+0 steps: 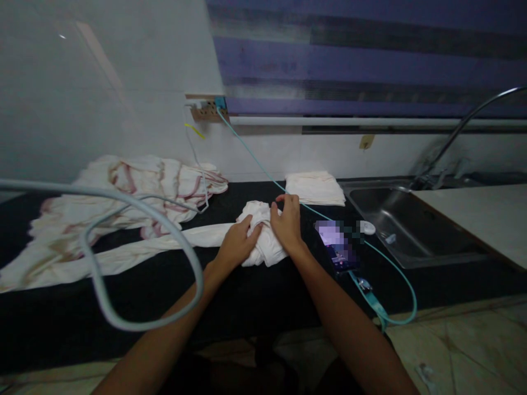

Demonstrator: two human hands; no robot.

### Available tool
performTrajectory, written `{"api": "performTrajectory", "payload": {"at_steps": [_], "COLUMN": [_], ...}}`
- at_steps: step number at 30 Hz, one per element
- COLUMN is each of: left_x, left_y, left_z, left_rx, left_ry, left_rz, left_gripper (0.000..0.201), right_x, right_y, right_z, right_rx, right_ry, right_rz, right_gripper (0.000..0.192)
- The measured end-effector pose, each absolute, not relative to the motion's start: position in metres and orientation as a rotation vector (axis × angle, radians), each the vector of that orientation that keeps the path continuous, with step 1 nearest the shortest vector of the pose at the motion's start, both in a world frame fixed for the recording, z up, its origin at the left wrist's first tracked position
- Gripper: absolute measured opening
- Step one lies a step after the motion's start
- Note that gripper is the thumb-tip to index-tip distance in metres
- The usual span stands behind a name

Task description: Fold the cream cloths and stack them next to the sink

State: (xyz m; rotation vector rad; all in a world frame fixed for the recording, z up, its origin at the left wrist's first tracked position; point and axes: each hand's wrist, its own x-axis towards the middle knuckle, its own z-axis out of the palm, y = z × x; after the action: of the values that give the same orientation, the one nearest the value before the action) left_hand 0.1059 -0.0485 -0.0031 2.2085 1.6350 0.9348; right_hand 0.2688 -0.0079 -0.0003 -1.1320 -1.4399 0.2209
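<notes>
In the head view, a white cloth (263, 236) lies on the black counter (255, 296), bunched into a thick roll at one end, with a long flat strip going out to the left. The left hand (237, 241) grasps the roll, and the right hand (287, 222) pinches its top. A phone (338, 247) lies just beside it.

Bare worktop (255, 296) is left open in front of the cloth (263, 236). The left is blocked by a garment heap (135, 197) and a strip (123, 255), the right by a phone (338, 247) and cable (395, 269), the back by a folded stack (315, 188).
</notes>
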Motion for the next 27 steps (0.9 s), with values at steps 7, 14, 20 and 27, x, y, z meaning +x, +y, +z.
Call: {"api": "performTrajectory", "payload": {"at_steps": [7,14,20,27], "left_x": [0.106,0.104,0.102,0.102], "left_y": [-0.046,-0.048,-0.046,-0.053], "left_z": [-0.003,-0.001,-0.008,-0.006], "left_rx": [2.050,2.077,2.373,2.415], "left_ry": [1.550,1.462,1.318,1.393], "left_rz": [1.136,1.035,1.079,0.550], "left_gripper": [0.052,0.050,0.030,0.067], "right_x": [0.257,0.252,0.258,0.263], "right_y": [-0.024,-0.021,-0.016,-0.015], "right_z": [0.014,0.001,-0.002,0.002], "right_rx": [-0.888,-1.043,-1.153,-1.290], "right_ry": [-1.720,-1.706,-1.715,-1.672], "right_rz": [0.389,0.419,0.482,0.535], "right_gripper": [0.022,0.021,0.044,0.054]}}
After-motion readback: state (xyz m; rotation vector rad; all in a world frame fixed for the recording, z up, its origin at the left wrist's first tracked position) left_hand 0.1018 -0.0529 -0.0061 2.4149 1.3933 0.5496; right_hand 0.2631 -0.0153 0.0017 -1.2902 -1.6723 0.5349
